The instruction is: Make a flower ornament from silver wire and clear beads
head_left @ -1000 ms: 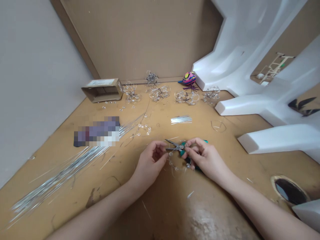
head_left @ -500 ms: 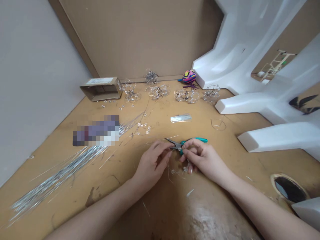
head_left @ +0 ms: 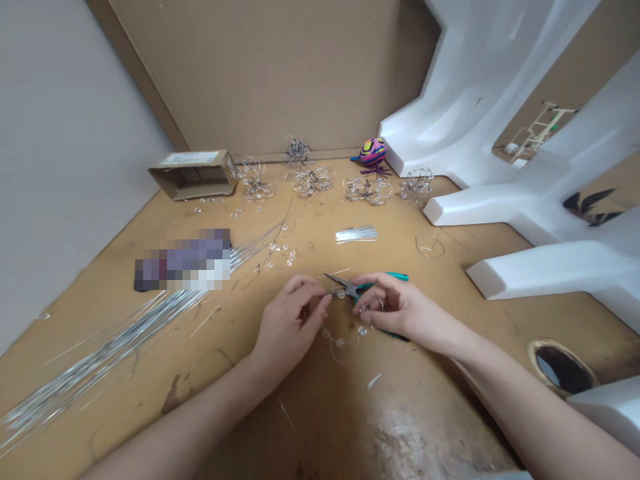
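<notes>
In the head view, the pliers [head_left: 352, 289] lie on the wooden tabletop [head_left: 430, 380], jaws spread and pointing left, with teal handles. The beaded wire [head_left: 341, 343] is strung between the hands, one clear bead in front of the pliers' metal head and others hanging on the near side. Left of the pliers, the left hand [head_left: 299, 308] pinches the wire between thumb and forefinger; the right hand [head_left: 387, 308], partly covering the handles, grips the wire with curled fingers. Just beyond the pliers lies a stack of short wires [head_left: 357, 234]; beyond and to the left are loose beads [head_left: 291, 254]. Well left of the pliers stretches a bundle of long wires [head_left: 135, 343]. Far behind the pliers stand a cardboard box [head_left: 193, 183], wire-and-bead shapes [head_left: 367, 190] and a multicoloured ball [head_left: 373, 153].
</notes>
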`<control>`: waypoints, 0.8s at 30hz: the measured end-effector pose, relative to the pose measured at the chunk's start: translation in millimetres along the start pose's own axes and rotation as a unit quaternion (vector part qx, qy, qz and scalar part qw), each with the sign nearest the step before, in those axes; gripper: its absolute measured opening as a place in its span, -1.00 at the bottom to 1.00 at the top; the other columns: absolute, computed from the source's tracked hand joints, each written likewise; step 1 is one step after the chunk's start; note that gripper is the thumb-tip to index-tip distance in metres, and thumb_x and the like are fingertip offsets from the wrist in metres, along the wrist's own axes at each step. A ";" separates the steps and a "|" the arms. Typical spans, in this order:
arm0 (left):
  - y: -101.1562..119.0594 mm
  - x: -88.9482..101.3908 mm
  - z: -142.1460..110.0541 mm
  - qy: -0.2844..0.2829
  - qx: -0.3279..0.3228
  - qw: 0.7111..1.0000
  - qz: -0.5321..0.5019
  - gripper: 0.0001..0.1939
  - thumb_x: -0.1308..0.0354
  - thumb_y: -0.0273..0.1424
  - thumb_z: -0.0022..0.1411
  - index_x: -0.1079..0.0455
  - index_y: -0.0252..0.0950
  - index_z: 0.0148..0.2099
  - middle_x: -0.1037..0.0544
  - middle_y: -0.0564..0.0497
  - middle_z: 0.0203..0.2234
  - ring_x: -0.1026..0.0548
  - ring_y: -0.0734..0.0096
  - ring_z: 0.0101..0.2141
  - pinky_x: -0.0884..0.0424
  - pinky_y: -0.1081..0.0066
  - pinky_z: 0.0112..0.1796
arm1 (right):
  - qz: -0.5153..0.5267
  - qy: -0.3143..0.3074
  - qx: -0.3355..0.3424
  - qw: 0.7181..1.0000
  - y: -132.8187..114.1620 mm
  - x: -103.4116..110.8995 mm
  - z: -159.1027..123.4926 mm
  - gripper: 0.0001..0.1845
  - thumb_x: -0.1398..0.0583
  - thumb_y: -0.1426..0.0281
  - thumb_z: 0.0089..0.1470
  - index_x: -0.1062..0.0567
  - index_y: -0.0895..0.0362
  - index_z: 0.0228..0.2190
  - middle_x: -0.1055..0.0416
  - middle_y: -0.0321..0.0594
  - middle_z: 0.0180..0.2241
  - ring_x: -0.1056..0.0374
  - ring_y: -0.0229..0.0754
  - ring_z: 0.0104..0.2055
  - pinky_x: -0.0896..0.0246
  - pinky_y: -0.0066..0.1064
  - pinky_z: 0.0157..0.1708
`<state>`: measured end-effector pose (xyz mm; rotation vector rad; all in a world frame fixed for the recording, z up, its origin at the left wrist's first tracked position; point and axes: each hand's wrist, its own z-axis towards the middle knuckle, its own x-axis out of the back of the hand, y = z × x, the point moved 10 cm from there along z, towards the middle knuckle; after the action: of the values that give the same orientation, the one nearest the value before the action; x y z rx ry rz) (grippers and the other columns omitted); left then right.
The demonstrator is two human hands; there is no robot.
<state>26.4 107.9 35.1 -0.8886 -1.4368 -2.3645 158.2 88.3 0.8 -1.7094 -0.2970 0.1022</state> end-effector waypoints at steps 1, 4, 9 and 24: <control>-1.1 0.7 -0.2 0.003 0.004 1.000 0.007 -0.88 -0.02 -0.39 0.15 -0.35 -0.24 -0.39 -0.35 0.02 -0.39 -0.34 0.48 -0.46 -0.23 0.50 -0.46 | -0.007 0.013 0.003 1.000 0.0 2.7 0.2 -0.57 -0.19 0.42 -0.16 -0.27 0.13 -0.16 -0.37 -0.28 -0.42 -0.30 -0.30 -0.41 -0.19 -0.41 -0.36; -4.0 0.2 -0.3 -0.001 0.017 1.000 0.015 -0.88 -0.02 -0.38 0.13 -0.34 -0.25 -0.41 -0.33 0.03 -0.41 -0.35 0.50 -0.47 -0.24 0.51 -0.47 | -0.012 0.035 -0.007 0.999 2.0 8.1 0.4 -0.62 -0.18 0.37 -0.13 -0.32 0.17 -0.20 -0.35 -0.26 -0.42 -0.28 -0.31 -0.42 -0.17 -0.41 -0.38; -5.5 -2.5 1.9 -0.021 0.028 0.999 0.010 -0.87 0.00 -0.40 0.12 -0.32 -0.27 -0.44 -0.30 0.07 -0.46 -0.32 0.52 -0.48 -0.24 0.52 -0.47 | -0.023 -0.004 -0.042 0.999 9.2 2.0 1.0 -0.65 -0.20 0.36 -0.13 -0.36 0.21 -0.23 -0.34 -0.25 -0.43 -0.26 -0.31 -0.42 -0.15 -0.43 -0.39; 4.2 -16.7 5.0 -0.090 -0.043 0.994 0.045 -0.72 0.10 -0.41 0.20 -0.08 -0.28 -0.57 -0.17 0.12 -0.63 -0.18 0.52 -0.54 -0.12 0.49 -0.47 | -0.048 0.030 -0.002 0.998 0.8 6.0 0.8 -0.75 -0.17 0.38 -0.12 -0.36 0.17 -0.31 -0.32 -0.31 -0.48 -0.06 -0.43 -0.61 0.05 -0.54 -0.64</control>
<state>43.5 108.3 29.7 -1.1892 -1.3334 -2.3466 163.9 90.6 0.5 -1.6964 -0.3349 -0.0199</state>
